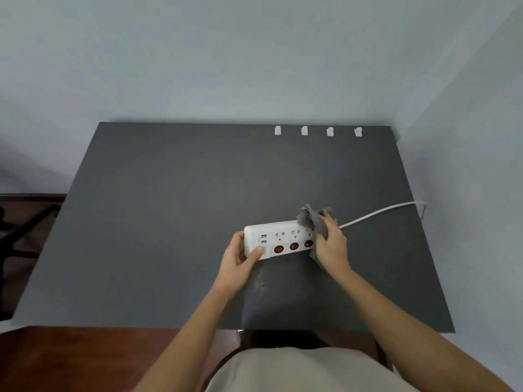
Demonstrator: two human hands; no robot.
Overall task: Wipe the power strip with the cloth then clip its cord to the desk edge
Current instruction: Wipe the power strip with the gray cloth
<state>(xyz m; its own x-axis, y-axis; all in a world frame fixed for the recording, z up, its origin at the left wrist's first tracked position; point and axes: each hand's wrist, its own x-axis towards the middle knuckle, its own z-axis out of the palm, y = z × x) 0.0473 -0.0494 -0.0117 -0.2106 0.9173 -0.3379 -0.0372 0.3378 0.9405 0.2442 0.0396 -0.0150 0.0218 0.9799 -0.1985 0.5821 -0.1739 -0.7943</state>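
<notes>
A white power strip (278, 239) with three red switches lies on the dark grey desk (169, 207). My left hand (243, 257) grips its left end, thumb on the front face. My right hand (331, 243) presses a crumpled grey cloth (310, 219) onto the strip's right end, hiding that end. The white cord (379, 213) runs from under the cloth to the desk's right edge and drops over it. Several white cord clips (304, 131) sit in a row along the far edge of the desk.
Pale walls close the desk at the back and on the right. A dark chair or stand (17, 230) is at the left over a wooden floor (70, 357). A faint dusty smudge (260, 282) marks the desk near the front.
</notes>
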